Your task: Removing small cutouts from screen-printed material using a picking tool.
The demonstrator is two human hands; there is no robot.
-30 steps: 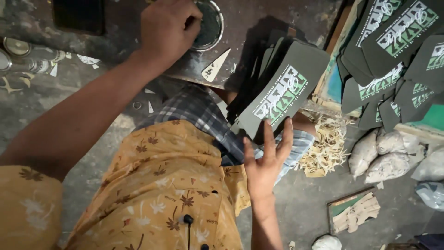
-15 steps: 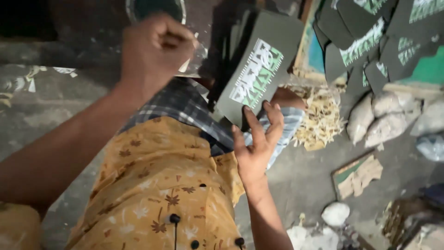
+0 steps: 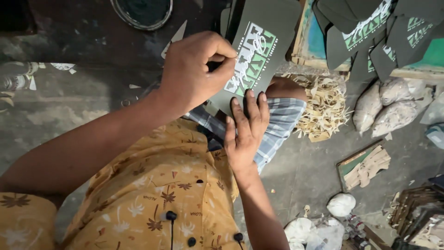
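A stack of dark printed cards (image 3: 266, 44) with green and white print rests on my knee, which is covered with plaid cloth (image 3: 282, 122). My left hand (image 3: 196, 69) pinches the left edge of the top card between thumb and fingers. My right hand (image 3: 245, 134) grips the stack's lower edge, its fingers lying on the card face. A round dark tin (image 3: 141, 11) sits on the ground above my left hand.
More printed cards (image 3: 379, 32) are spread over a wooden frame (image 3: 305, 46) at top right. A heap of paper trimmings (image 3: 323, 109), lumpy sacks (image 3: 384, 104), a small tray of scraps (image 3: 365, 166) and white bundles (image 3: 340, 203) lie on the grey floor at right.
My left hand has come back from the round tin to the top card's edge. My right hand stays at the bottom of the stack, and the view has shifted closer.
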